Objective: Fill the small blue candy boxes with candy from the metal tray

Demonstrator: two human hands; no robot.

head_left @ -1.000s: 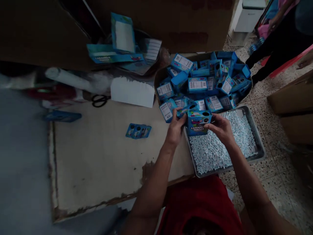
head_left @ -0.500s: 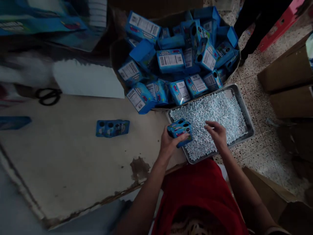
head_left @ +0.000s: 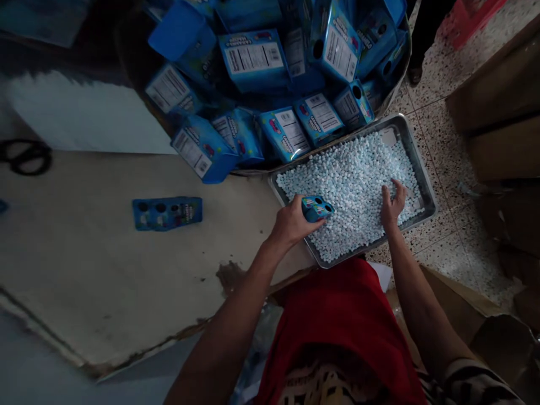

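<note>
My left hand (head_left: 291, 222) grips a small blue candy box (head_left: 317, 208), held over the near-left part of a metal tray (head_left: 417, 169). The tray is filled with small pale blue and white candies (head_left: 350, 185). My right hand (head_left: 392, 205) lies on the candies at the tray's right side, fingers spread and dug slightly into them. Behind the tray a round tub (head_left: 394, 90) holds a heap of several blue boxes (head_left: 253, 59) with white label panels.
A flattened blue box (head_left: 167, 213) lies on the worn table top (head_left: 126, 264). Black scissors (head_left: 25, 157) and a white sheet (head_left: 88, 118) sit at the left. Cardboard cartons (head_left: 498, 107) stand on the speckled floor at right; another person's dark legs (head_left: 422, 34) are at the top.
My left hand carried the blue box from the heap down over the tray. My right hand let go of the box and moved right onto the candies. The view tilted down.
</note>
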